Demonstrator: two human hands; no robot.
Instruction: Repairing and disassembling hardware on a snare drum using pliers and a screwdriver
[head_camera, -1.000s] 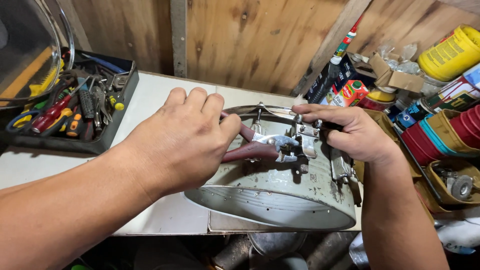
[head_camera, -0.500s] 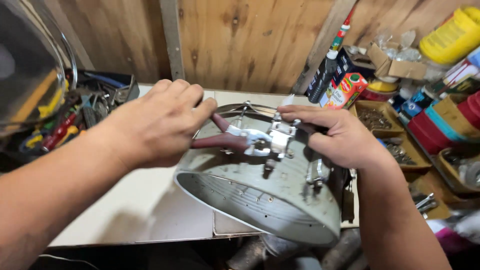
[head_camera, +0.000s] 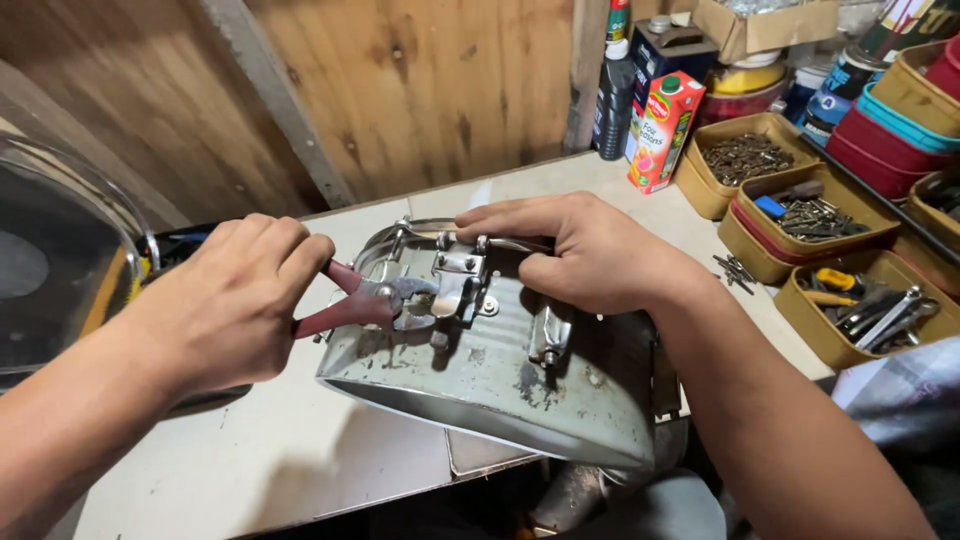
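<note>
My left hand (head_camera: 225, 300) grips red-handled pliers (head_camera: 360, 300), whose jaws bite on a metal bracket (head_camera: 455, 275) bolted to a round grey metal housing (head_camera: 500, 375). The housing lies tilted on the pale workbench (head_camera: 280, 450), hanging partly over its front edge. My right hand (head_camera: 590, 250) rests on top of the housing's rim, fingers pressing beside the bracket and holding the housing steady. A second small latch (head_camera: 550, 335) sits on the housing below my right hand.
A curved glass cover (head_camera: 50, 260) stands at the left. At the back right are a red juice carton (head_camera: 662, 130), a dark bottle (head_camera: 612, 95) and yellow trays (head_camera: 745, 150) of screws and tools. Wooden planks form the wall behind.
The view has swung and the housing has tipped further toward me. My left hand with the pliers stays on the bracket; my right hand stays on the rim.
</note>
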